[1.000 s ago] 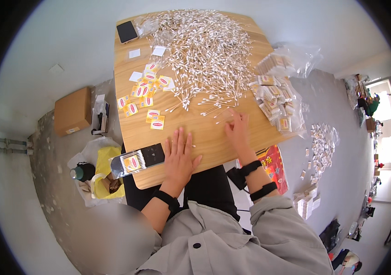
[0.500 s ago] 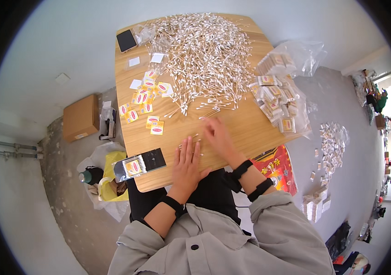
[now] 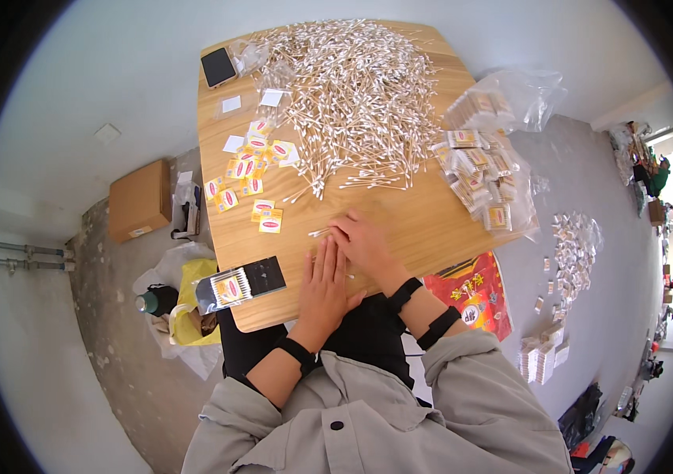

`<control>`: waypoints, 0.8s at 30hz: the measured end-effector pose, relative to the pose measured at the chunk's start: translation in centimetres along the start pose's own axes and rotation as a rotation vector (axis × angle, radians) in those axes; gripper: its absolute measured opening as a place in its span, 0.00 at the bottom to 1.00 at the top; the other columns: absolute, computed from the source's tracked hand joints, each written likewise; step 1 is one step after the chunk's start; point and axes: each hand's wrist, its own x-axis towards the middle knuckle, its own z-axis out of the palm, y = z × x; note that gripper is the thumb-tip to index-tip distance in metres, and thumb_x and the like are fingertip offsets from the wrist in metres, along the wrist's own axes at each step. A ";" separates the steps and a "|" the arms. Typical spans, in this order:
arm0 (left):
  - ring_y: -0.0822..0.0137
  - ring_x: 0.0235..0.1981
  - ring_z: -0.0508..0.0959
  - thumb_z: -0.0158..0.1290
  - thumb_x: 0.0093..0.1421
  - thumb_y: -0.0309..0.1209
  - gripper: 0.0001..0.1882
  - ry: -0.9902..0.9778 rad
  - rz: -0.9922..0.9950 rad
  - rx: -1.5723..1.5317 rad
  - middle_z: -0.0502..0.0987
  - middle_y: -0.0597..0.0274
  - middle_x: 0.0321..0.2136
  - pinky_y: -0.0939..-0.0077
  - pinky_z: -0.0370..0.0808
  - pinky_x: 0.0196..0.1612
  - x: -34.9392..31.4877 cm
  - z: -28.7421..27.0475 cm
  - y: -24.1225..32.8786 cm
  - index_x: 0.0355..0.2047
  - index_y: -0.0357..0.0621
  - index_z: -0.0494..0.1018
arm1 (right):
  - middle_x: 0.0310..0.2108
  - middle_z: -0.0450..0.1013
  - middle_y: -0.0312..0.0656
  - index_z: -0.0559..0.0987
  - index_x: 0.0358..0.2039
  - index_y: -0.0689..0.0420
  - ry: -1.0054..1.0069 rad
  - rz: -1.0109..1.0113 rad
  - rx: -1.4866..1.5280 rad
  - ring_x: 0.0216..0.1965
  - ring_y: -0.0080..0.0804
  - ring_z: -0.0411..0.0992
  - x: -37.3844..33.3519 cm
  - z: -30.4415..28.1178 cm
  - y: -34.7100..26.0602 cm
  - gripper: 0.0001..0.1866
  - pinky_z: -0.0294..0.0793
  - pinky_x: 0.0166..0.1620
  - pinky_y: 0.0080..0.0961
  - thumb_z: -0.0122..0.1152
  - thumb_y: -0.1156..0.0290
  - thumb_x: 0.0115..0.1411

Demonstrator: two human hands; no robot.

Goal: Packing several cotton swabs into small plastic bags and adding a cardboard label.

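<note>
My left hand (image 3: 322, 276) lies flat near the table's front edge, its fingers stretched out, with a white swab tip showing beside it. Against its fingertips, my right hand (image 3: 359, 243) is closed, fingers curled around a few cotton swabs (image 3: 318, 233) whose white ends stick out to the left. Most of their length is hidden by the hands. Beyond both hands spreads a big heap of loose cotton swabs (image 3: 360, 103). Left of my left hand is a clear packet of swabs (image 3: 230, 287) with a yellow label, lying partly on a black flat piece (image 3: 267, 274).
Yellow and white cards (image 3: 250, 166) lie scattered at the table's left, below a phone (image 3: 218, 68). Filled swab packs in clear bags (image 3: 479, 178) sit at the right edge. On the floor are a cardboard box (image 3: 140, 201), a yellow bag (image 3: 197, 296) and more packs (image 3: 573, 253).
My right hand has come down and left from near the heap to my left fingertips, and closed around the swabs there. The left hand has stayed nearly in place.
</note>
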 end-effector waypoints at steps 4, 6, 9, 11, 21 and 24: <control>0.47 0.70 0.47 0.57 0.53 0.54 0.52 0.084 0.029 0.008 0.49 0.40 0.68 0.49 0.43 0.69 -0.7 0.3 -0.2 0.66 0.29 0.50 | 0.32 0.72 0.42 0.79 0.41 0.53 0.052 0.161 0.342 0.33 0.42 0.73 3.1 0.8 -2.1 0.09 0.73 0.34 0.33 0.59 0.69 0.60; 0.50 0.71 0.47 0.60 0.47 0.52 0.56 0.007 -0.033 0.107 0.47 0.43 0.69 0.51 0.44 0.70 -0.6 -0.1 0.0 0.67 0.31 0.48 | 0.32 0.72 0.42 0.79 0.42 0.52 0.045 0.132 0.271 0.33 0.41 0.73 5.0 0.7 -3.3 0.10 0.73 0.34 0.32 0.59 0.69 0.59; 0.50 0.71 0.46 0.62 0.44 0.51 0.58 0.032 -0.060 -0.012 0.46 0.44 0.69 0.51 0.44 0.70 -0.3 -0.1 0.5 0.67 0.31 0.47 | 0.33 0.71 0.42 0.79 0.42 0.51 0.005 0.089 0.048 0.34 0.38 0.74 6.4 1.9 -1.9 0.11 0.73 0.35 0.32 0.61 0.68 0.58; 0.50 0.71 0.45 0.62 0.44 0.52 0.59 0.020 -0.052 -0.010 0.45 0.44 0.69 0.51 0.45 0.70 -0.3 -0.1 0.3 0.67 0.31 0.46 | 0.33 0.71 0.41 0.79 0.41 0.51 -0.037 0.076 -0.090 0.34 0.37 0.75 6.4 2.8 -1.0 0.11 0.74 0.35 0.32 0.62 0.68 0.57; 0.47 0.71 0.47 0.59 0.53 0.51 0.50 0.082 -0.041 -0.036 0.49 0.41 0.68 0.47 0.44 0.69 -0.2 0.4 0.1 0.65 0.29 0.52 | 0.29 0.72 0.36 0.83 0.33 0.49 0.090 0.246 0.009 0.31 0.32 0.76 2.4 -1.2 3.2 0.06 0.74 0.33 0.28 0.67 0.66 0.53; 0.46 0.70 0.48 0.58 0.54 0.51 0.49 0.074 -0.028 -0.018 0.50 0.41 0.68 0.46 0.45 0.68 -0.2 0.4 0.1 0.64 0.29 0.53 | 0.29 0.73 0.35 0.83 0.33 0.49 -0.028 0.151 -0.077 0.30 0.32 0.75 2.0 -1.3 2.4 0.06 0.74 0.33 0.28 0.68 0.65 0.53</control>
